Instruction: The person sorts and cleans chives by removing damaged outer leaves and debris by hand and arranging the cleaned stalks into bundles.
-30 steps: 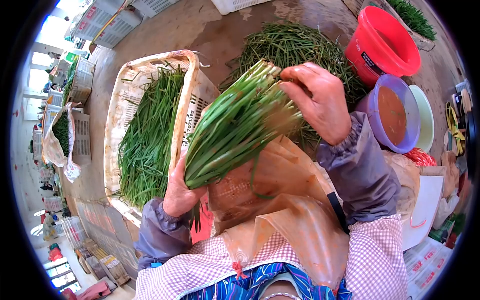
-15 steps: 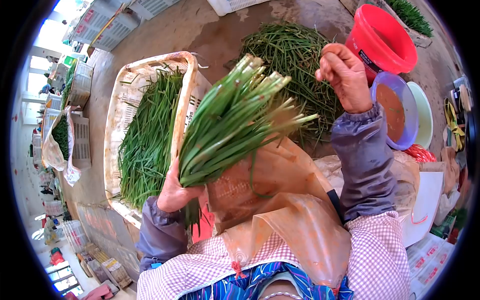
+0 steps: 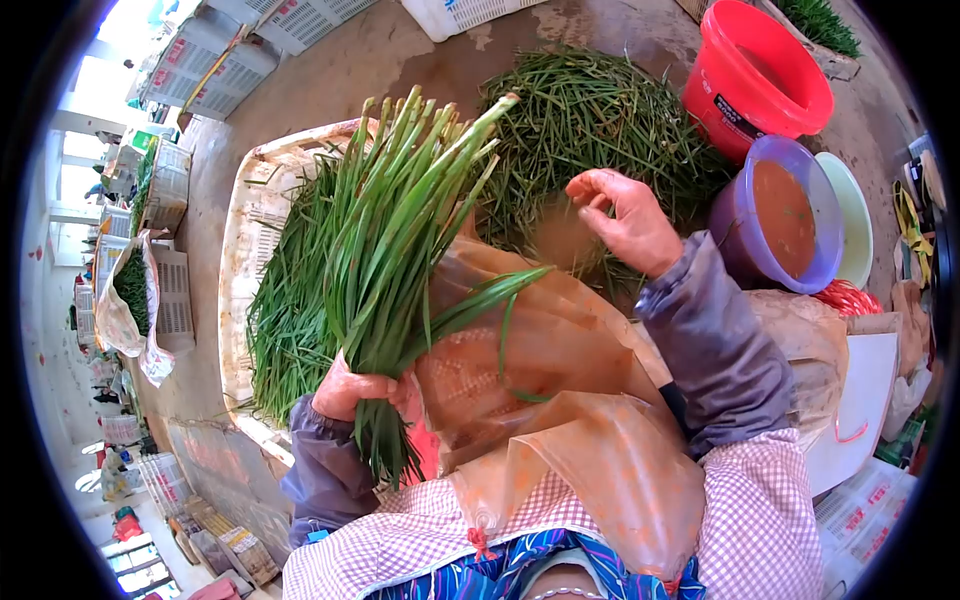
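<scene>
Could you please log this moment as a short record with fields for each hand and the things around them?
left hand: left hand grips a bunch of green chives, held upright
right hand: right hand open, fingers spread, holding nothing, apart from the bunch
behind the bunch: white crate with more chives
further back: loose chive pile on the ground
right side: red bucket; purple basin of brown liquid
lap: translucent plastic apron

Upright green chive bunch [image 3: 395,240], stalks fanned, one leaf drooping.

Grey-purple elasticated sleeve covers [image 3: 705,345] over a pink-and-white checked top [image 3: 755,520], with a translucent orange plastic apron [image 3: 570,440] in front.
</scene>
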Available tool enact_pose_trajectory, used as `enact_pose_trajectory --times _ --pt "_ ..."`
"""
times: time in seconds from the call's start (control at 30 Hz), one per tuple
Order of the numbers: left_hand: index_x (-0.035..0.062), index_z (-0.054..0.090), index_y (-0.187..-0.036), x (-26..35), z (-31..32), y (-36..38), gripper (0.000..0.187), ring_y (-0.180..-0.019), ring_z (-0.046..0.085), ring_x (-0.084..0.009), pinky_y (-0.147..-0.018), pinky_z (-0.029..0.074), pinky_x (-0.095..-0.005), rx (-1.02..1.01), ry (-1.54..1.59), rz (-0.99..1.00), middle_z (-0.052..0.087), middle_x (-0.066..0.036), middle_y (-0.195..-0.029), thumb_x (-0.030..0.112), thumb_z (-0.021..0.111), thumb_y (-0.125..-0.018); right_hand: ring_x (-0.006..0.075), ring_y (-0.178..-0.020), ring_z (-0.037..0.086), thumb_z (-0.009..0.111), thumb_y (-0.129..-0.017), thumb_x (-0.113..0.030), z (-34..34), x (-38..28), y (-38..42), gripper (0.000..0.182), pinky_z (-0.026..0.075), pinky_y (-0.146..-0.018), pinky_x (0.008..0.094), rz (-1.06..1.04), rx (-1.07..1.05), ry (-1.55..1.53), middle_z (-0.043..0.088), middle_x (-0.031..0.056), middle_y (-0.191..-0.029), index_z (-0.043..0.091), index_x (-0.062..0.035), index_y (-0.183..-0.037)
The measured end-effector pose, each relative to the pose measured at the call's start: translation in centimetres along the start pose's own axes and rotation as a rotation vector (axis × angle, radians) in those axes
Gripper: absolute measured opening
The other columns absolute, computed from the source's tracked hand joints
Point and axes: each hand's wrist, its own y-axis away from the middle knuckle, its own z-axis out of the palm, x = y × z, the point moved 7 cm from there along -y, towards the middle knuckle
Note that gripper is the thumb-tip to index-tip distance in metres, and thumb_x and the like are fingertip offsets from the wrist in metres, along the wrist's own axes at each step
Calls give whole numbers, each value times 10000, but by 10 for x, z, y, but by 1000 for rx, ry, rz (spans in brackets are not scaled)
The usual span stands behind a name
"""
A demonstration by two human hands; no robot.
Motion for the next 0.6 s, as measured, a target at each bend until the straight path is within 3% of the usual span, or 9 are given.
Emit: enact_pose_trajectory --times 0.03,0.1,0.17,0.2,0.3,0.4,0.57,0.6 --pt "-57 597 -941 0 1 0 324 -600 624 -233 -556 510 -340 17 -2 11 623 -119 -774 -72 634 -620 76 -738 582 589 -884 -58 -9 -27 3 100 481 -644 247 -207 233 147 619 28 -815 635 26 -915" --pt "-54 598 -939 0 3 -1 324 -593 619 -227 -551 505 -336 43 -13 34 618 -113 -773 -69 634 -617 61 -651 553 608 -898 -112 -2 -42 5 151 464 -589 239 61 145 -429 610 34 -733 641 34 -883" --pt "-51 600 -943 0 6 0 330 -595 613 -219 -550 501 -332 60 -36 52 614 -106 -778 -72 631 -615 60 -575 517 611 -911 -161 8 -74 3 205 440 -535 237 58 63 -594 601 26 -667 647 37 -868" --pt "-38 607 -949 1 5 1 340 -624 612 -203 -560 500 -323 78 -84 64 617 -93 -801 -81 633 -612 53 -564 507 610 -921 -186 13 -84 -3 234 434 -516 227 0 51 -495 605 16 -668 652 33 -849" --pt "-46 599 -947 6 8 3 342 -602 605 -222 -551 504 -345 130 -199 136 600 -125 -802 -78 640 -609 47 -568 509 622 -922 -219 26 -88 -22 254 433 -499 220 110 18 -491 612 5 -665 662 22 -852" --pt "-60 609 -913 8 9 4 308 -588 606 -225 -551 504 -334 127 -255 160 611 -126 -756 -90 637 -608 49 -540 525 619 -926 -183 35 -86 -30 226 435 -474 207 148 -18 -615 608 14 -657 663 29 -861" --pt "-22 608 -1010 4 5 2 418 -682 626 -185 -577 514 -300 72 -147 74 627 -79 -834 -138 625 -609 51 -528 533 598 -929 -123 42 -61 -30 184 445 -478 202 88 -125 -665 603 20 -656 650 42 -866" --pt "-23 605 -1022 6 6 2 432 -681 628 -188 -573 514 -301 61 -139 73 628 -81 -836 -139 628 -606 58 -522 522 622 -890 -100 38 -62 -27 131 455 -483 236 128 -114 -593 600 37 -645 654 24 -863"
